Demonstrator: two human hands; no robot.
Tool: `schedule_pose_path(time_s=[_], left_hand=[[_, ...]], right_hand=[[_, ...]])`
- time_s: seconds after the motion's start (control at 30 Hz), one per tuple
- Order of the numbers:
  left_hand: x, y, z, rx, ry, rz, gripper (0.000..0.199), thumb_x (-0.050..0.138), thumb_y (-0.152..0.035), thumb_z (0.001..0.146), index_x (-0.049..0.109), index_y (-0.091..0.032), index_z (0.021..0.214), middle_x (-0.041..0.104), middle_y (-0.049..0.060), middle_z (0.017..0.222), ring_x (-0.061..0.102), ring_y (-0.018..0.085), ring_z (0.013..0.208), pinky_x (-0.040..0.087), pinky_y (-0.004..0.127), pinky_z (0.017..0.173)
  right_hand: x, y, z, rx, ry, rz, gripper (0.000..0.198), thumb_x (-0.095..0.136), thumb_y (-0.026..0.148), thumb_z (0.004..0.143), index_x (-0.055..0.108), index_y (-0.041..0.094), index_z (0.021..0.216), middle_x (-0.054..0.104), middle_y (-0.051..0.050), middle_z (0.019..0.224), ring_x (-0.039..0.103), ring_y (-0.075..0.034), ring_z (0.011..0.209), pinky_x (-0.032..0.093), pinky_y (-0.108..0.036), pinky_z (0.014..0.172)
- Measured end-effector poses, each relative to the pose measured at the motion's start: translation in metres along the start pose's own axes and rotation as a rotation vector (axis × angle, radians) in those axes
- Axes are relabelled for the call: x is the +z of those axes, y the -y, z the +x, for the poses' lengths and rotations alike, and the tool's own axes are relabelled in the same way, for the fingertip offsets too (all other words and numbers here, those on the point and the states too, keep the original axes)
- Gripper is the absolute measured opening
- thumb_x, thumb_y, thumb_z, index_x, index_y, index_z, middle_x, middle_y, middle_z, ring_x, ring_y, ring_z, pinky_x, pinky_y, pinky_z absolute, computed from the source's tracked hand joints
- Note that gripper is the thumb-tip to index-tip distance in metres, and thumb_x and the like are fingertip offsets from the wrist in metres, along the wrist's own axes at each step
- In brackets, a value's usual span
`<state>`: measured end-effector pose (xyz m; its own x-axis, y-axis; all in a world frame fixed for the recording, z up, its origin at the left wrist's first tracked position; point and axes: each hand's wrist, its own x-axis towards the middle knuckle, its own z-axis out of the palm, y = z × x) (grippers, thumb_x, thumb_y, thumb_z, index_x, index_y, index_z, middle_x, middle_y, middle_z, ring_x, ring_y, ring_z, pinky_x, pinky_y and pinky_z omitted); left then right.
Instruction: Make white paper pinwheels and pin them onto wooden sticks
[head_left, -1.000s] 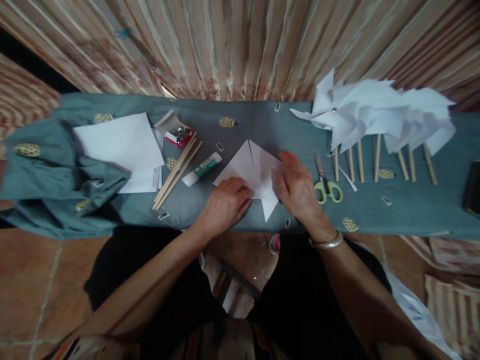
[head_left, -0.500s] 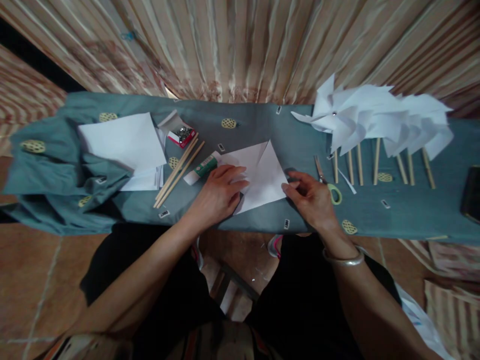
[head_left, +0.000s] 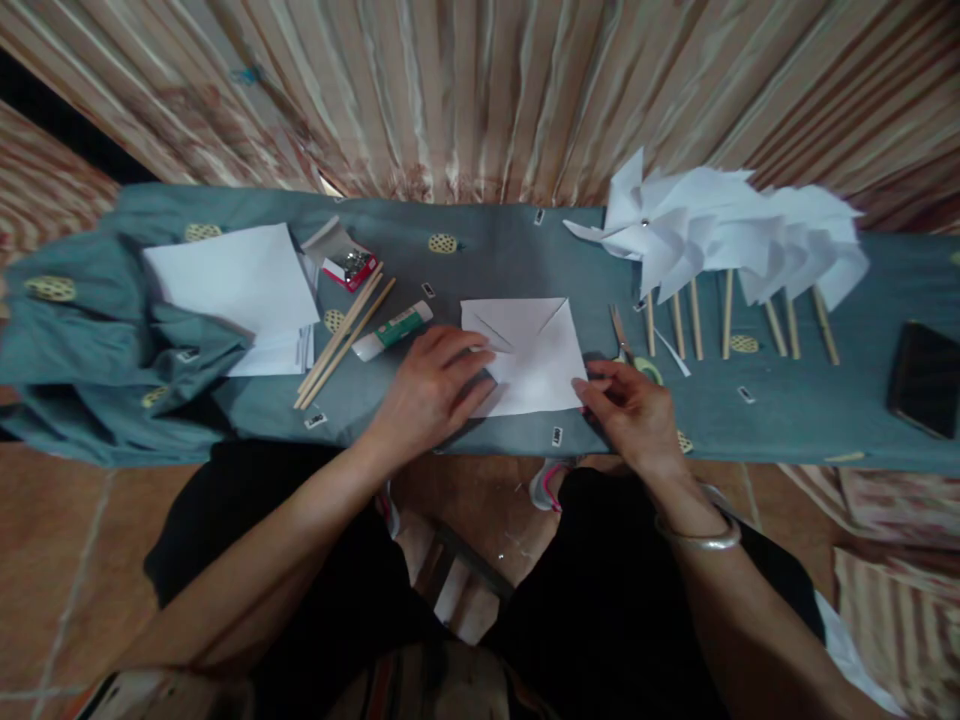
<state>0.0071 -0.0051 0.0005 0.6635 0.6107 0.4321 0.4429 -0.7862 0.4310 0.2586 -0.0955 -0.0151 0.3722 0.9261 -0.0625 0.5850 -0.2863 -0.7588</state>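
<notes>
A white square paper sheet (head_left: 529, 365) lies in front of me on the cloth, with slits running in from its two far corners. My left hand (head_left: 439, 385) holds its left edge, the fingers over the paper and the thumb nearer me. At the right edge, my right hand (head_left: 634, 405) pinches the sheet between thumb and fingers. Scissors (head_left: 646, 370) with pale green handles lie just beyond the right hand, partly hidden by it. A green and white glue stick (head_left: 394, 330) rests beside the left hand.
Left of the glue stick lie wooden sticks (head_left: 345, 340), an open red box of metal pins (head_left: 349, 265) and a paper stack (head_left: 236, 285). Several white paper pinwheels (head_left: 697, 230) on sticks lie at the right. A dark phone (head_left: 926, 380) sits near the right end of the cloth-covered table (head_left: 495, 240).
The sheet has turned, so its far edge now runs level and both slits show. Both hands stay at its sides. The view has shifted slightly to the right.
</notes>
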Motion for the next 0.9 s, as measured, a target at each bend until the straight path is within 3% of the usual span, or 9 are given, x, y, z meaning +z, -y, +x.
schedule_pose_path(time_s=[0.07,0.2,0.37,0.5,0.67,0.9], left_hand=[[0.007,-0.014,-0.004,0.087,0.077,-0.049,0.032,0.060,-0.042,0.089,0.062,-0.018,0.110,0.065,0.011,0.115,0.057,0.026,0.108,0.050,0.045,0.093],[0.020,-0.026,-0.008,0.090,0.247,0.001,0.030,0.060,-0.037,0.089,0.062,-0.013,0.108,0.065,0.013,0.114,0.057,0.028,0.107,0.049,0.045,0.092],[0.026,-0.022,-0.007,0.077,0.243,0.056,0.019,0.054,-0.025,0.093,0.063,-0.012,0.104,0.067,0.011,0.105,0.060,0.024,0.099,0.052,0.038,0.085],[0.026,-0.022,-0.009,0.068,0.206,0.036,0.022,0.044,-0.022,0.098,0.065,-0.013,0.102,0.068,0.009,0.096,0.062,0.020,0.091,0.053,0.033,0.080],[0.027,-0.021,-0.009,0.016,0.190,-0.020,0.024,0.043,-0.022,0.098,0.065,-0.012,0.099,0.069,0.009,0.090,0.064,0.019,0.088,0.054,0.031,0.078],[0.026,-0.022,-0.008,-0.028,0.189,-0.071,0.024,0.044,-0.023,0.097,0.065,-0.012,0.102,0.070,0.009,0.091,0.065,0.019,0.087,0.055,0.032,0.078]], right_hand=[[0.003,0.006,-0.005,0.030,0.021,-0.038,0.042,0.062,0.053,0.081,0.066,0.018,0.105,0.073,-0.003,0.071,0.063,-0.016,0.055,0.050,-0.030,0.055],[0.001,0.018,-0.011,0.004,0.053,-0.174,0.035,0.061,0.052,0.083,0.069,0.020,0.094,0.071,-0.002,0.065,0.065,-0.018,0.055,0.049,-0.031,0.057],[-0.009,0.021,-0.010,-0.190,-0.070,-0.280,0.026,0.055,0.039,0.089,0.071,0.020,0.098,0.076,-0.008,0.086,0.072,-0.024,0.079,0.055,-0.037,0.073],[-0.007,0.017,-0.009,-0.335,-0.003,-0.150,0.026,0.051,0.027,0.090,0.070,0.023,0.107,0.074,-0.007,0.108,0.068,-0.024,0.102,0.053,-0.043,0.093],[0.005,0.017,-0.004,-0.289,0.149,0.147,0.028,0.061,0.026,0.086,0.069,0.027,0.113,0.067,-0.006,0.125,0.060,-0.022,0.118,0.053,-0.041,0.094],[0.027,0.025,0.011,-0.276,0.113,0.329,0.006,0.069,0.029,0.080,0.072,0.024,0.080,0.070,-0.007,0.113,0.063,-0.023,0.111,0.050,-0.044,0.097]])
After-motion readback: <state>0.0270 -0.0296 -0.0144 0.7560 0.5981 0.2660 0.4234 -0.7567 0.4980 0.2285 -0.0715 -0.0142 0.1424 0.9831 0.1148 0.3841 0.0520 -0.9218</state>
